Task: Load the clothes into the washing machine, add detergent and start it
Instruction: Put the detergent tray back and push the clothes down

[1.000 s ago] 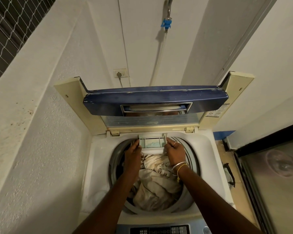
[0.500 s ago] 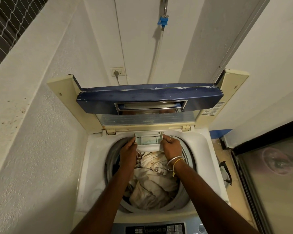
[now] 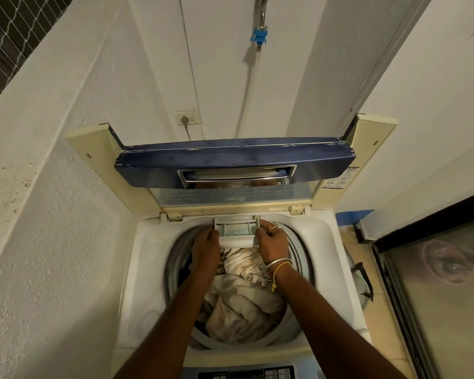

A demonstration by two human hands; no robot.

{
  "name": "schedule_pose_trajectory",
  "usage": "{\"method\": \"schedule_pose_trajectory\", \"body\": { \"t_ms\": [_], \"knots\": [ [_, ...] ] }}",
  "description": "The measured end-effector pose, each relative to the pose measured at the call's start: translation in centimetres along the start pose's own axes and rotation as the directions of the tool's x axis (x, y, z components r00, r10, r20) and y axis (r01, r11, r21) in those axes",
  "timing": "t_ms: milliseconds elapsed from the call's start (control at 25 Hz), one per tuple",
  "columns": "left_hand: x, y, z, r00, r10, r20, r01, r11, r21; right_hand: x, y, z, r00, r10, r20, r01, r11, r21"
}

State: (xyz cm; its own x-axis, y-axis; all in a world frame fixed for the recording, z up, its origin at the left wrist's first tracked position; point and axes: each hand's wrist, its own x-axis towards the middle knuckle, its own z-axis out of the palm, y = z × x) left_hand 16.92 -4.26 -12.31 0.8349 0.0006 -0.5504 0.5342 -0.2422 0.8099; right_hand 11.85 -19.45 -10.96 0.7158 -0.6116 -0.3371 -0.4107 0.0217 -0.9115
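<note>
A white top-loading washing machine [image 3: 148, 269] stands with its blue-fronted lid [image 3: 230, 160] raised against the wall. Pale crumpled clothes [image 3: 241, 302] fill the drum. At the drum's far rim a small white detergent drawer [image 3: 237, 229] is pulled out, with a bluish tint inside. My left hand [image 3: 205, 246] grips the drawer's left side. My right hand [image 3: 272, 243], with a ring and bangles at the wrist, grips its right side. The control panel [image 3: 246, 373] shows at the bottom edge.
A rough white wall [image 3: 52, 242] closes in on the left. A glass door with a dark frame [image 3: 435, 283] stands on the right. A plugged wall socket [image 3: 187, 119] and a hose with a blue tap [image 3: 259, 36] are behind the machine.
Both hands stay on the detergent drawer, which sits slightly further back toward the rim. The camera view has shifted a little.
</note>
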Motion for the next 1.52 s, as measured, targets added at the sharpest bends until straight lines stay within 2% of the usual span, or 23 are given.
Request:
{"method": "schedule_pose_trajectory", "body": {
  "t_ms": [200,440,640,840,960,1280,1520],
  "knots": [
    [0.0,0.1,0.2,0.996,0.079,-0.039,-0.075,0.992,0.101,-0.1,0.4,0.4,1.000,0.002,-0.029,-0.003,0.999,-0.042],
    [-0.7,0.0,0.7,0.978,0.167,-0.121,-0.149,0.978,0.145,-0.4,1.2,1.0,0.999,-0.027,-0.044,0.023,0.996,-0.091],
    [-1.5,0.4,1.1,0.978,0.136,-0.157,-0.131,0.991,0.042,-0.1,0.8,1.0,0.998,-0.029,-0.051,0.025,0.997,-0.078],
    [-1.0,1.0,0.9,0.984,0.102,-0.145,-0.089,0.991,0.098,0.5,0.1,0.8,0.999,-0.022,-0.038,0.020,0.998,-0.056],
    [-0.6,1.3,1.2,0.983,0.129,-0.127,-0.114,0.987,0.114,0.8,-0.6,0.8,0.999,-0.027,-0.038,0.025,0.998,-0.059],
    [-0.1,1.6,1.6,0.975,0.099,-0.197,-0.115,0.991,-0.073,1.2,-0.5,1.4,0.992,0.071,-0.108,-0.062,0.995,0.079],
    [0.2,1.2,1.3,0.969,0.081,-0.233,-0.126,0.974,-0.187,0.9,-0.3,0.7,0.992,0.032,-0.118,-0.021,0.995,0.097]
  ]
}}
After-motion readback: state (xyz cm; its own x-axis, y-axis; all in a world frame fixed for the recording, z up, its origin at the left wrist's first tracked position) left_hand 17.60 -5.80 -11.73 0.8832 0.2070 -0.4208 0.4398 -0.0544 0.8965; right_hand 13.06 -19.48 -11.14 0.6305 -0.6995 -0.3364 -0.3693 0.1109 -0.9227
